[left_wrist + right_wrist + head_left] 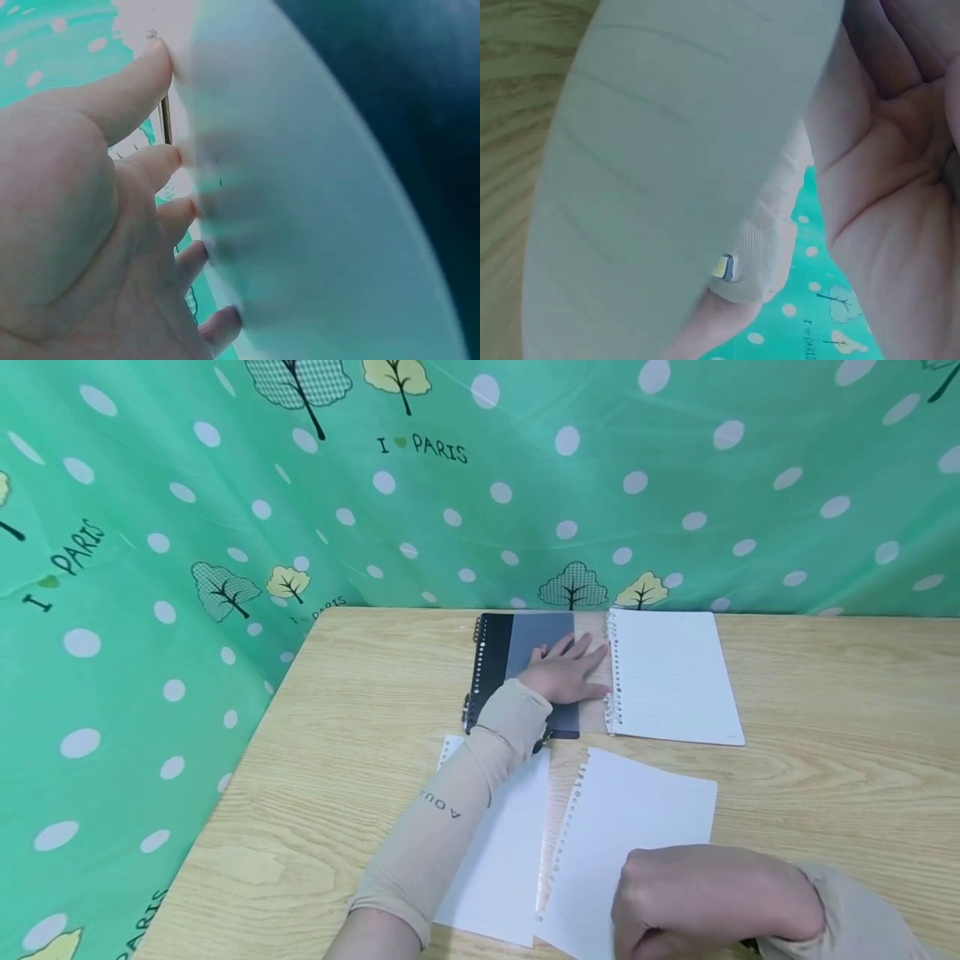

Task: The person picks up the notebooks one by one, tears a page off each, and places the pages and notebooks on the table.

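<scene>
A spiral notebook lies open at the back, with a black cover and grey divider (540,631) on the left and a stack of white lined pages (671,681) on the right. My left hand (566,675) rests palm down with fingers spread across the divider and a clear sheet (592,718) beside the rings. In the left wrist view, the fingertips of the left hand (97,217) press a pale surface. Nearer me, my right hand (705,893) is curled over a loose punched sheet (637,806) and grips it; its fingertips are hidden. The sheet (652,165) curves up beside the palm.
Another loose punched sheet (510,852) lies to the left, partly under my left forearm sleeve (435,827). Beneath everything is a wooden table (300,760). A green dotted cloth (450,527) hangs behind the table and along its left side.
</scene>
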Demonstrator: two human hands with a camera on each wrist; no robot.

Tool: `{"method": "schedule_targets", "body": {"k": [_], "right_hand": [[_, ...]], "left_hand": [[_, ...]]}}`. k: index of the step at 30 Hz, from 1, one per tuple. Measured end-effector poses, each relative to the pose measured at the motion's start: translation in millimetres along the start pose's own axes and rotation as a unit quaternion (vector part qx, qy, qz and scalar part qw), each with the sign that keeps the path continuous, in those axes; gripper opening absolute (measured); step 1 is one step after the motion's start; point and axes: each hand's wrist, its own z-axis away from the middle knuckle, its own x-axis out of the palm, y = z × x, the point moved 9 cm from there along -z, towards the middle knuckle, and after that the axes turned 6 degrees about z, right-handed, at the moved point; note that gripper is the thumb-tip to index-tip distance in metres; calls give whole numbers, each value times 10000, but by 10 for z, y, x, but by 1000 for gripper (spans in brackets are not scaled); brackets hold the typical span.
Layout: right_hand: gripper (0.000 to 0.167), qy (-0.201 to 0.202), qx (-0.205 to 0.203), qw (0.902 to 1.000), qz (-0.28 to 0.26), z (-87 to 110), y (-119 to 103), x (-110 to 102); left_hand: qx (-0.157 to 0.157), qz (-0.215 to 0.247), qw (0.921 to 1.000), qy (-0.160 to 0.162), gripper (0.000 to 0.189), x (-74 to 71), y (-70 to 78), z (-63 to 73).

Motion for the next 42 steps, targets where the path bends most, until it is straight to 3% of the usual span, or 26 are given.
{"method": "schedule_targets", "body": {"k": [5,10,13,16,21,23,27,33,42], "right_hand": [[26,247,-178,9994,151,8,16,-95],[12,703,-115,9966,403,71,75,-282],[14,1051,-79,9936,408,115,105,-416],[17,1323,-12,9904,391,158,124,-531],[18,1736,154,9834,508,227,136,-689],[18,1936,396,9790,498,268,161,-756],[14,2265,780,9684,692,347,192,-874],[19,2391,1017,9596,1077,383,194,-953],[23,2768,1227,9411,1506,469,231,-1076]], "left_hand": [[83,80,9999,-16,74,11,-37,-12],[439,580,9973,89,78,-40,-18,17],[637,777,9947,200,80,-87,-12,72],[782,696,9939,344,78,-141,4,174],[1056,267,9923,596,73,-216,117,436],[1195,236,9899,718,69,-243,172,564],[1413,602,9843,873,65,-293,230,852],[1684,1143,9740,993,64,-326,255,1297],[2052,1028,9685,967,62,-99,339,1699]]}}
